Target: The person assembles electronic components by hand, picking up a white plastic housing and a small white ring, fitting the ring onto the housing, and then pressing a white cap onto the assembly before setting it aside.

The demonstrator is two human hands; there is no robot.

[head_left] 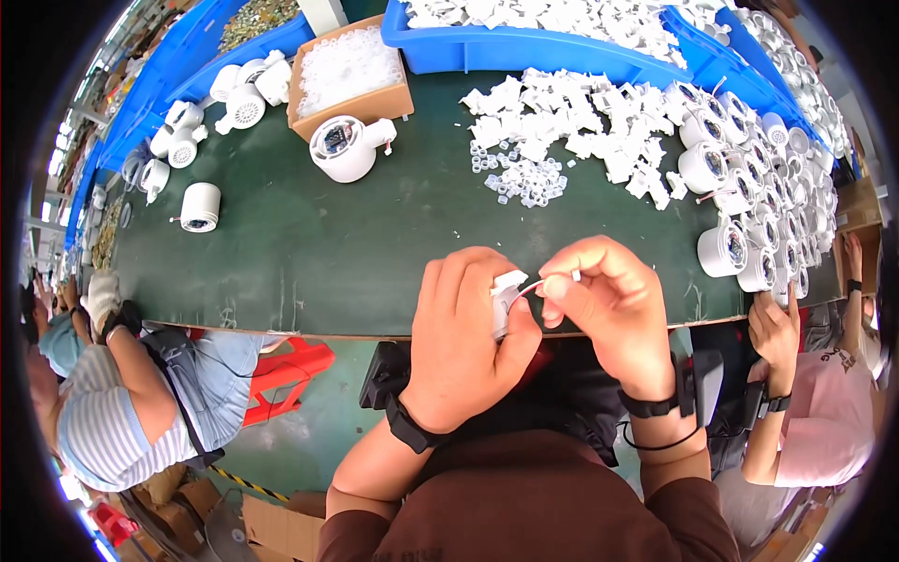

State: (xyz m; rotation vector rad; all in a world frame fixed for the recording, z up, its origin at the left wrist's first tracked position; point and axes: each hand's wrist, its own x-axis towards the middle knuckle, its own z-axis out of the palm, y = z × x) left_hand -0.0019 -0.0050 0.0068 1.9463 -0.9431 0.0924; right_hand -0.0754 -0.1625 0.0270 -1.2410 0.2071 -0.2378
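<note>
Wht. plastic part (503, 303) near counter (375, 253) edge, long axis approx. square to it; L hand (471, 328) grips it, R hand (611, 311) pinches its thin pale wire (530, 288), running right.

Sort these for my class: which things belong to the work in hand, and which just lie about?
In the work:
white part, held in left hand
thin wire, pinched by right hand
probably the heaped white pieces and small clear pieces

Apparently just about:
red stool
brown cardboard, lower left
</note>
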